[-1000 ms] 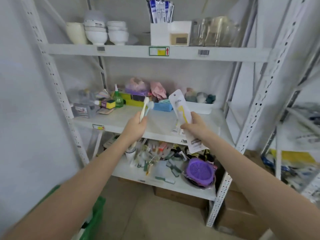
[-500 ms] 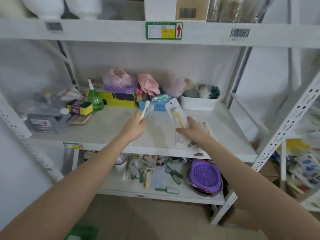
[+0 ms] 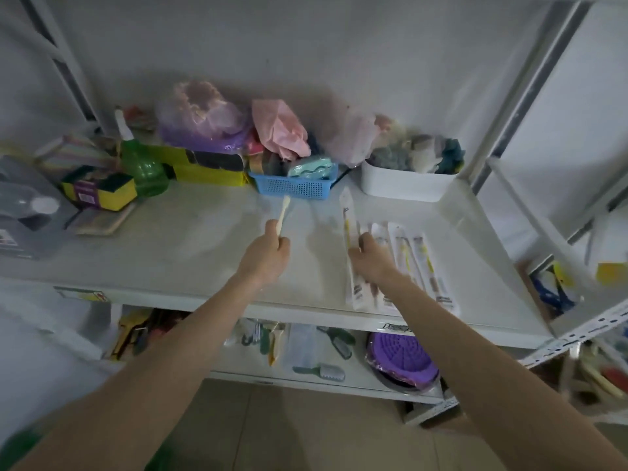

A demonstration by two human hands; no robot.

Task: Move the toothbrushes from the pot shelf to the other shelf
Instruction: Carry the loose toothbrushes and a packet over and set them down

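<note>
My left hand (image 3: 268, 254) is closed around a loose cream toothbrush (image 3: 283, 212) that sticks up and forward over the middle shelf (image 3: 190, 253). My right hand (image 3: 372, 258) grips a packaged yellow toothbrush (image 3: 347, 215), its pack lying almost flat on the shelf surface. Right beside it, several more packaged toothbrushes (image 3: 413, 263) lie in a row on the same shelf, partly hidden under my right wrist.
At the back of the shelf stand a blue basket (image 3: 292, 188), a white bin (image 3: 406, 185), a green spray bottle (image 3: 142, 164), sponge packs (image 3: 98, 190) and plastic bags. The lower shelf holds brushes and a purple strainer (image 3: 401, 358).
Both hands have moved forward and down over the middle shelf. The packaged toothbrush has gone from upright to nearly flat beside the other packs. The view has closed in on the shelf.
</note>
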